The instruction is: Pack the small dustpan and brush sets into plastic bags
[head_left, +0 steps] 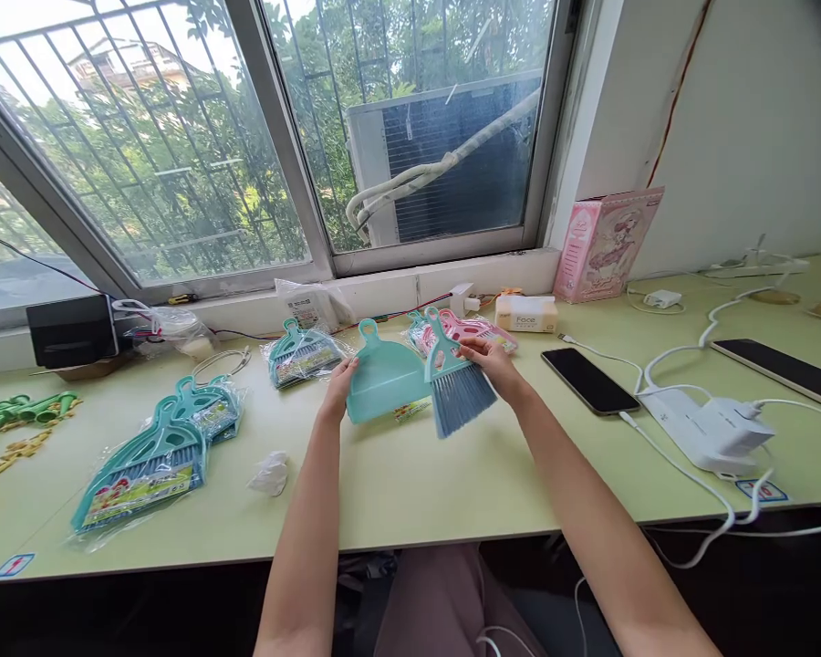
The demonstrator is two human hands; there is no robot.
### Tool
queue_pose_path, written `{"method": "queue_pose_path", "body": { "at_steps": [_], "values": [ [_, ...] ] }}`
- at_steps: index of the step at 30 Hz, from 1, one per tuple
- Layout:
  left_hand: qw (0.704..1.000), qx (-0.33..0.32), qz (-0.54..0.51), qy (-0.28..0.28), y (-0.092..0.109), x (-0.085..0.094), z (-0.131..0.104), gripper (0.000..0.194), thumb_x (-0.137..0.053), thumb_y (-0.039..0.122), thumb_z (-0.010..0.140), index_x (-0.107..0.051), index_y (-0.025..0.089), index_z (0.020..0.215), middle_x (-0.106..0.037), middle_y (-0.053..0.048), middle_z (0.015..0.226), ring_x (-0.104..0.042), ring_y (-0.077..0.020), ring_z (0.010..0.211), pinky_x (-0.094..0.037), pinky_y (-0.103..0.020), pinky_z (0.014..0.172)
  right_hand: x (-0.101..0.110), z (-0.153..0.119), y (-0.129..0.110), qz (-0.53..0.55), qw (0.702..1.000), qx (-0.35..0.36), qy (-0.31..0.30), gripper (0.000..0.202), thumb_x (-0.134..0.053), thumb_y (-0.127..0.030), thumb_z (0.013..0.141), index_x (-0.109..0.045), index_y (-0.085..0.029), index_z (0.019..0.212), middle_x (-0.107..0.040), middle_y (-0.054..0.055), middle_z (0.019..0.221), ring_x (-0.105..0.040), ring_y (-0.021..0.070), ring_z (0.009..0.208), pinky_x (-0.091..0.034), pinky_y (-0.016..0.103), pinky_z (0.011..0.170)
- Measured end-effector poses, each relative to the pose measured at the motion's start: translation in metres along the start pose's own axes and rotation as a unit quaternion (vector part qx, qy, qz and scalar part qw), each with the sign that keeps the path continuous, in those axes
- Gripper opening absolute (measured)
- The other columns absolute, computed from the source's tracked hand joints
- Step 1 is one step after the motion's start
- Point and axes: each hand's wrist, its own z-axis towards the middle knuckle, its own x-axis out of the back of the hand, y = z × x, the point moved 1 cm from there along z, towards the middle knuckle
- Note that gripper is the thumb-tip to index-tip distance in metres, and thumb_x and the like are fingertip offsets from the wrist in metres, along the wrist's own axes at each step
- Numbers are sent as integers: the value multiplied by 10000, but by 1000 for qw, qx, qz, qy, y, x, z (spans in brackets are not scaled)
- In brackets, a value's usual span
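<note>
A long pale green table [410,484] runs under the window, and the person sits at its middle with both forearms stretched forward over it. Off to the left lies a bagged teal dustpan set [143,470], the biggest packet on the surface, with a second one [212,406] just beyond it and a third [305,354] nearer the sill. To the right a white power strip [701,427] trails cables, with a dark phone [589,380] plugged in beside it, and a pink box [606,242] stands against the wall.

In front of the person, a loose teal dustpan [383,376] rests on the table, handle pointing away. The left hand [340,383] grips its left edge, fingers curled around the rim. Touching the pan's right side is a small brush [457,388] with grey bristles fanned toward the person. The right hand [493,360] closes on the brush's upper body, fingers bent over it, near a pink packet [475,328] behind.
</note>
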Motion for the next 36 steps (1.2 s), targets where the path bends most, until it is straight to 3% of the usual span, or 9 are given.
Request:
{"method": "queue_pose_path", "body": {
  "at_steps": [4,7,13,16,18,22,25,31,36],
  "values": [
    [999,13,15,-42,0,-20,-7,528,-783,597,596,-685,166,885,-685,-48,798,-624,-205,748,-468,-279,671,-48,-18,1,4,999,41,2,447,-772,-571,627,-671,-193,844,-719,40,753,-707,213,788,-527,348,788],
    [992,25,45,-115,-1,-40,-16,523,-729,631,658,-694,161,885,-678,-44,768,-611,-193,708,-449,-268,640,-71,-32,7,-74,992,79,69,355,-690,-525,750,-669,-193,875,-725,67,826,-697,215,786,-528,345,746],
    [973,-50,108,-197,3,-61,-29,424,-724,546,725,-700,159,896,-657,-18,814,-579,-166,743,-400,-231,641,-69,-40,9,-251,938,181,154,249,-549,-424,907,-648,-196,895,-704,88,892,-634,228,856,-483,368,807],
    [976,-46,101,-187,2,-63,-29,428,-727,532,724,-706,167,946,-666,-23,856,-588,-177,782,-415,-242,678,-62,-38,3,-383,888,192,165,226,-544,-393,921,-666,-209,872,-696,104,906,-576,274,977,-426,423,884],
    [981,-46,95,-161,1,-63,-28,450,-743,531,704,-708,172,974,-676,-32,891,-600,-193,820,-432,-257,715,-59,-35,3,-410,876,187,172,196,-575,-373,905,-673,-212,961,-686,119,1028,-547,294,1070,-407,447,923],
    [987,-46,87,-124,-1,-64,-27,449,-767,523,673,-710,180,957,-683,-35,892,-604,-195,816,-437,-263,718,-56,-25,11,-295,937,141,120,399,-619,-362,868,-596,-204,1234,-644,125,1234,-582,268,1131,-448,410,942],
    [988,-32,84,-125,-2,-63,-27,435,-764,523,677,-709,189,952,-680,-22,853,-604,-188,780,-435,-257,683,-54,-18,20,-213,974,67,40,332,-618,-401,853,-692,-193,1101,-733,85,1054,-654,251,1000,-487,386,894],
    [982,29,88,-166,-4,-59,-26,387,-763,513,676,-703,163,830,-659,-20,729,-593,-178,657,-399,-252,582,-55,-17,30,-122,991,12,44,331,-710,-415,734,-756,-185,968,-766,56,968,-679,253,923,-518,393,858],
    [985,15,76,-156,-3,-61,-26,378,-786,472,641,-722,166,855,-664,-20,729,-602,-190,676,-419,-259,593,-57,-17,35,-93,993,-5,71,342,-752,-431,677,-772,-206,934,-771,41,918,-687,250,899,-542,390,822]
  ]
}}
